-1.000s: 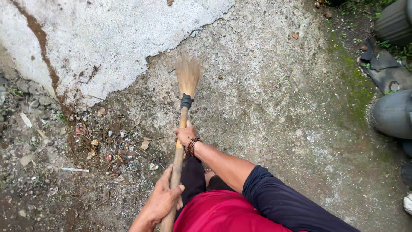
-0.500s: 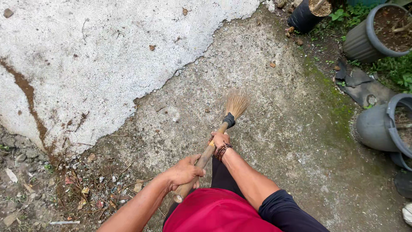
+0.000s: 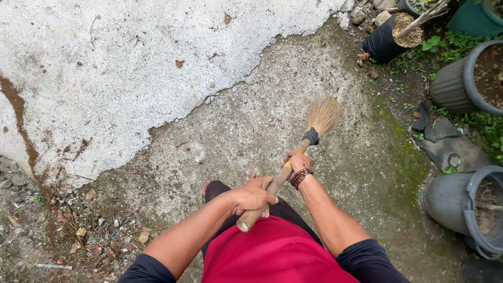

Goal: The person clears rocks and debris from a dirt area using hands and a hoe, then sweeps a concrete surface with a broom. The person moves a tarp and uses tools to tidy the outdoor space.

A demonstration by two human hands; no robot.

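A person in a red top stands on cracked concrete ground (image 3: 251, 131), both hands wrapped around a wooden-handled broom (image 3: 293, 157). Much of the body is cut off at the bottom edge; only one bare foot (image 3: 206, 186) peeks out beside dark trousers, and the other cannot be made out. The grey planters (image 3: 461, 202) at 3 o'clock run past the frame edge, and the black pot (image 3: 385, 42) at 1 o'clock is partly hidden by a stick. The broom's bristles (image 3: 322, 116) blur at the tips.

Compared with half a second ago, the view has swung slightly left, the litter pile (image 3: 89, 230) at 8 o'clock sits lower in frame, and the bristles have swept further toward 1 o'clock, away from the white plaster slab (image 3: 131, 68).

The left hand (image 3: 254, 196) is clamped around the handle just above its butt end, close to the waist. The right hand (image 3: 298, 162), wearing a beaded bracelet (image 3: 301, 177), is closed on the shaft further along, just below the dark binding (image 3: 311, 137). The broom slants from the left hand up toward 1 o'clock, bristles touching the ground well beyond the right hand.
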